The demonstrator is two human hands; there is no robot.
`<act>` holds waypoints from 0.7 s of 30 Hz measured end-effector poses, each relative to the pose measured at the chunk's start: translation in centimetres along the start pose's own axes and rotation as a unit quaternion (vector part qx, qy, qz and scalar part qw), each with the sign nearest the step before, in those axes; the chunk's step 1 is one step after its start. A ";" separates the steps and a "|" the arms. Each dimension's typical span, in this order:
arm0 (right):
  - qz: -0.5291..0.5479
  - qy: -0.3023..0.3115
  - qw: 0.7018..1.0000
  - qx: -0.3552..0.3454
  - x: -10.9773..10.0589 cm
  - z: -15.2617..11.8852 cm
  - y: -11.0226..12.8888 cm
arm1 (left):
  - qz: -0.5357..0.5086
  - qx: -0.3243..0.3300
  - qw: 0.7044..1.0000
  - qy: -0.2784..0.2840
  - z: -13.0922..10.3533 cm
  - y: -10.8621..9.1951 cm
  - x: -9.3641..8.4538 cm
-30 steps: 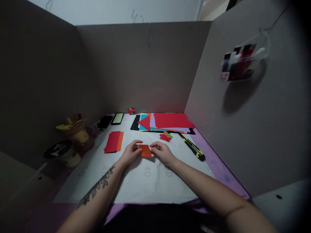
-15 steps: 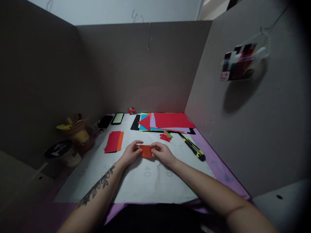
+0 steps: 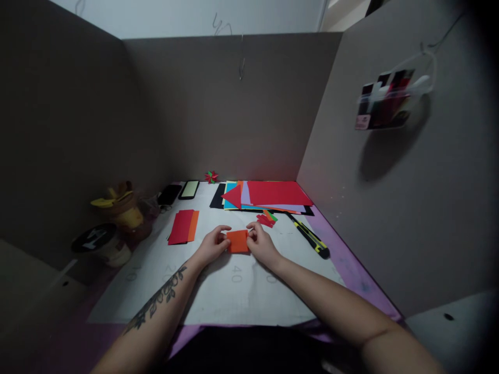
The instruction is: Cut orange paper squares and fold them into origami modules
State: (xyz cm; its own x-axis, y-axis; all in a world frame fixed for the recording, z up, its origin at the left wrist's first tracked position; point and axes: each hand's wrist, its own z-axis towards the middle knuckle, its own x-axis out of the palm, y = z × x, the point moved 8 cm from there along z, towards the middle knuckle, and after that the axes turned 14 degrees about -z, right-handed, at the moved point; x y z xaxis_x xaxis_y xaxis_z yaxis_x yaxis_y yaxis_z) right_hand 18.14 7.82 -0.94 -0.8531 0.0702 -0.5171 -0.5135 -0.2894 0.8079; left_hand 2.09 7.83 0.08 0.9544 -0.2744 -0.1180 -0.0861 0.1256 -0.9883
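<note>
A small orange paper point(image 3: 237, 241) is held between my two hands over the white sheet point(image 3: 218, 301). My left hand point(image 3: 212, 244) pinches its left edge, and my right hand point(image 3: 262, 243) grips the right edge. Left of my left hand lies a stack of red and orange paper pieces point(image 3: 182, 227). Small red, orange and green strips point(image 3: 266, 218) rest just beyond my right hand. A yellow and black cutter point(image 3: 310, 238) lies to the right.
Large coloured sheets point(image 3: 278, 193) lie at the back, near a red and green paper star point(image 3: 211, 177) and a phone point(image 3: 189, 190). Pots point(image 3: 127, 215) and a lidded tub point(image 3: 113, 249) stand at the left. Grey panels point(image 3: 234, 109) enclose the table.
The orange paper has shifted slightly right and now looks flatter. My right hand has moved a little right and up along its edge; my left hand has barely moved.
</note>
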 end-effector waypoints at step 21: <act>0.001 0.058 0.995 -0.087 -0.1 0.3 1.7 | -0.004 0.030 0.999 -0.023 0.5 -0.9 0.0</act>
State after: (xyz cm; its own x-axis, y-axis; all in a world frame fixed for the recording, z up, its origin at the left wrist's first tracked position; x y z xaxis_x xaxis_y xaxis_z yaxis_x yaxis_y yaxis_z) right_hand 17.33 7.64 0.58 -0.8322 -0.0383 -0.5532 -0.4799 -0.4501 0.7531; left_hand 2.31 8.20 0.98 0.9670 -0.2322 -0.1052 -0.0633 0.1810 -0.9814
